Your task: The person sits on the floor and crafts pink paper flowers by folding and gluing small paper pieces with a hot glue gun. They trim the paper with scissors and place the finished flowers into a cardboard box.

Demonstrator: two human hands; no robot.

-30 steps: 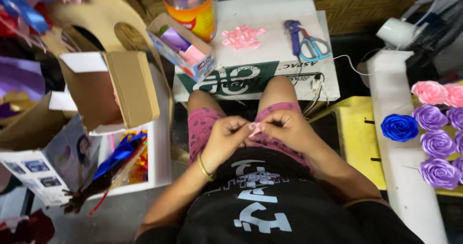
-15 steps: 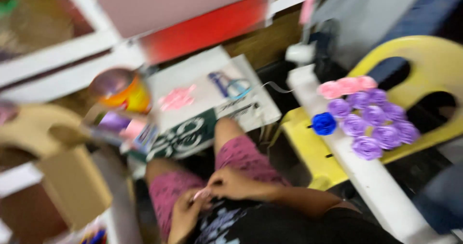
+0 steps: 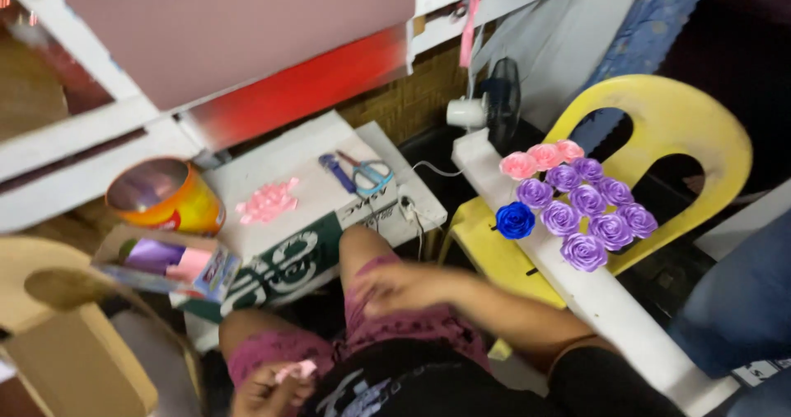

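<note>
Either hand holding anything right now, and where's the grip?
The left hand pinches a small pink ribbon piece in its fingertips; which part is too blurred to tell. The right hand rests on the thigh, apparently empty.

Right hand (image 3: 404,289) motion-blurred, grip unclear; left hand (image 3: 268,388) cut by edge.

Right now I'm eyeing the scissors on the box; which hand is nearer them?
Right. The right hand lies on the thigh just below the scissors; the left hand, holding a pink ribbon piece, sits lower left, farther away.
</note>
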